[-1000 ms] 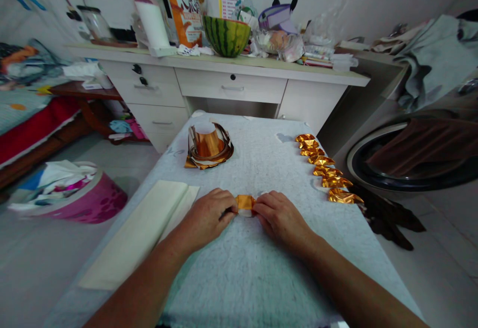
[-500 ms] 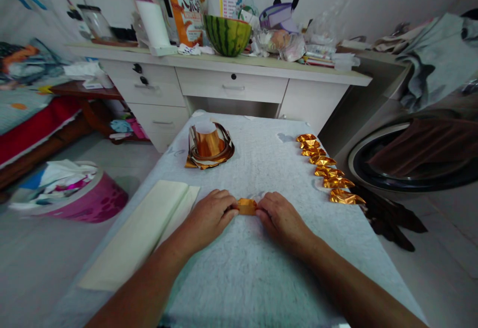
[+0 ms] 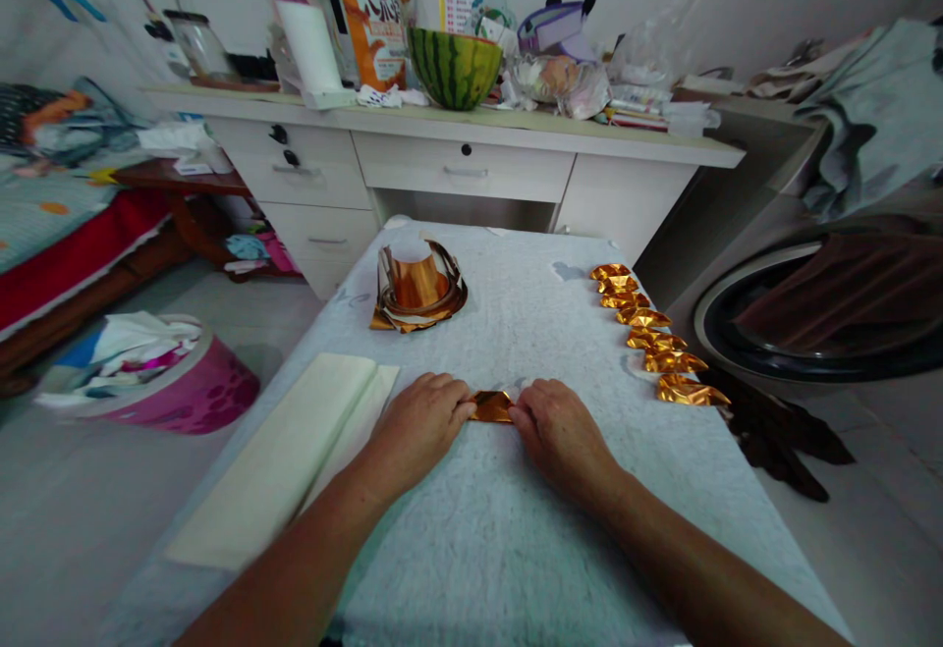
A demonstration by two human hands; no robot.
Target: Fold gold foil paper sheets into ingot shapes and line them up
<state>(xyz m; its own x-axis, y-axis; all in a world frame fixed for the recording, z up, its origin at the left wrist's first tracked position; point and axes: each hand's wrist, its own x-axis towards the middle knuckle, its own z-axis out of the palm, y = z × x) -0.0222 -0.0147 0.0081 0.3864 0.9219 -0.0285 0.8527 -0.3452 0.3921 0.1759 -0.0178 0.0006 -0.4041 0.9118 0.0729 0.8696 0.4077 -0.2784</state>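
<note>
A small strip of shiny gold foil paper [image 3: 491, 406] stretches between my two hands, low over the middle of the cloth-covered table [image 3: 508, 313]. My left hand [image 3: 425, 421] pinches its left end with thumb and fingers. At the other end, my right hand [image 3: 566, 431] has its fingers closed on the foil. The fingertips cover both ends. Beyond my left hand stands a curled stack of gold foil sheets [image 3: 418, 284]. Several folded gold foil pieces [image 3: 667, 360] form a row along the table's right edge. Folded cream paper [image 3: 295, 451] lies left of my left hand.
Behind the table is a white desk [image 3: 471, 161] with half a watermelon [image 3: 455, 70], an orange bag [image 3: 374, 14] and a paper roll [image 3: 307, 43]. A pink bin [image 3: 198, 387] full of waste stands at left. A front-loading washing machine [image 3: 766, 313] is at right.
The foil strip between my hands has tilted and now looks darker and slightly longer. My right hand sits a little farther right. The whole view has shifted slightly.
</note>
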